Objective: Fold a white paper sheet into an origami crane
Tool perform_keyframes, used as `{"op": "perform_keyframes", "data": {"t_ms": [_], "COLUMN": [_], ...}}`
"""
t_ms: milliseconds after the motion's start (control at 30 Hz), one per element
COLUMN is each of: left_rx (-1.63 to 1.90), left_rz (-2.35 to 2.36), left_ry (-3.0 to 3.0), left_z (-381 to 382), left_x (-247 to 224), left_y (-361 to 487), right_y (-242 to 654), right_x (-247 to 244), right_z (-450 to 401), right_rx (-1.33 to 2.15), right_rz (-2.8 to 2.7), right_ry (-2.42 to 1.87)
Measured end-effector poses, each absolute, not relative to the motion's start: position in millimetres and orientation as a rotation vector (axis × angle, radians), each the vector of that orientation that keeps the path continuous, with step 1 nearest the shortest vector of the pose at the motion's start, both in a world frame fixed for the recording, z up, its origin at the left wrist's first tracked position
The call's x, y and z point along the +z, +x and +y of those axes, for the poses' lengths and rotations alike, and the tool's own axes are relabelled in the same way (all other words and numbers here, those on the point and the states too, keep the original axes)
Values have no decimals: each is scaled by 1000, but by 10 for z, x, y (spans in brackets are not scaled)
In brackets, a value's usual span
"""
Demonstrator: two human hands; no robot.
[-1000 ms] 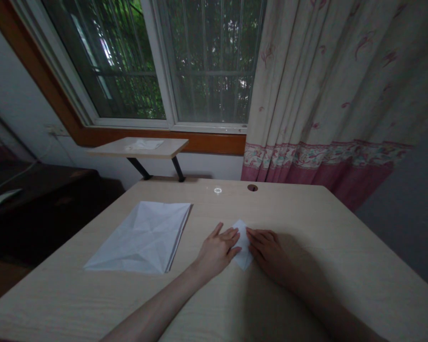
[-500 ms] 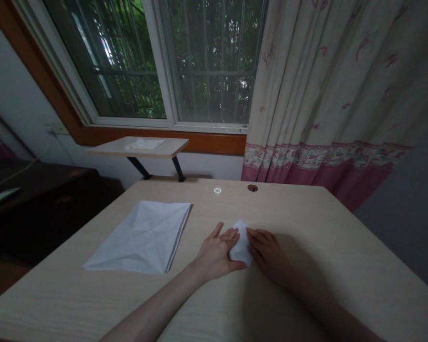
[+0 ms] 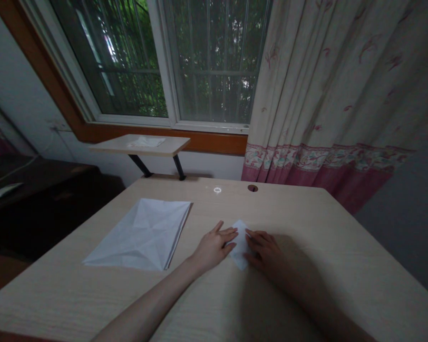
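Observation:
A small piece of folded white paper [image 3: 240, 244], shaped like a diamond, lies flat on the table between my hands. From its left side, my left hand [image 3: 216, 244] rests fingertips on the paper's edge, fingers spread. On the opposite edge, the fingers of my right hand [image 3: 264, 249] lie stretched out over the paper, pressing it down. Neither hand wraps around it. Farther left, a larger stack of creased white paper sheets [image 3: 142, 235] lies flat, apart from my hands.
The light wooden table [image 3: 207, 304] has a round cable hole [image 3: 253, 188] near its back edge. A small raised shelf [image 3: 178, 146] on black legs stands at the back left, with white paper [image 3: 146, 141] on it. A floral curtain [image 3: 317, 109] hangs beyond.
My left thumb has moved up from the paper's lower corner toward its left edge, uncovering the lower tip. My right hand has barely moved. The view has shifted slightly.

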State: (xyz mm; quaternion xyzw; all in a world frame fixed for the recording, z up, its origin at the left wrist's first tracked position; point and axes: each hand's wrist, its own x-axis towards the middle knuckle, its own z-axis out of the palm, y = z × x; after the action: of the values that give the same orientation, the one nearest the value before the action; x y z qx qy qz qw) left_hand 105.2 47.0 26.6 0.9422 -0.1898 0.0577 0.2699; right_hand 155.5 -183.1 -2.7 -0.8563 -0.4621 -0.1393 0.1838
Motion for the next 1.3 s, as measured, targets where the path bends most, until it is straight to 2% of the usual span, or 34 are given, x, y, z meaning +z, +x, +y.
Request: {"op": "perform_keyframes", "data": {"t_ms": [500,733,1067,1300], "left_rx": [321,299,272,277], "left_rz": [-442,-420,-388,-368], "left_ry": [2406,2356,2326,2276], "left_z": [453,448,458,461], "left_x": [302,297,300,270], "left_y": [1002,1010,1008,1015], "right_y": [1449,1490,1488,1522], "right_x": [32,-10,-54,-33], "right_z": [-1791,-1811,-1817,-1838], "right_rx": [-425,-505,-480,-344], "right_rz": [-1247,-1243,-1156,-1069], "right_ry": [-2413,-2262,-2200,-2225]}}
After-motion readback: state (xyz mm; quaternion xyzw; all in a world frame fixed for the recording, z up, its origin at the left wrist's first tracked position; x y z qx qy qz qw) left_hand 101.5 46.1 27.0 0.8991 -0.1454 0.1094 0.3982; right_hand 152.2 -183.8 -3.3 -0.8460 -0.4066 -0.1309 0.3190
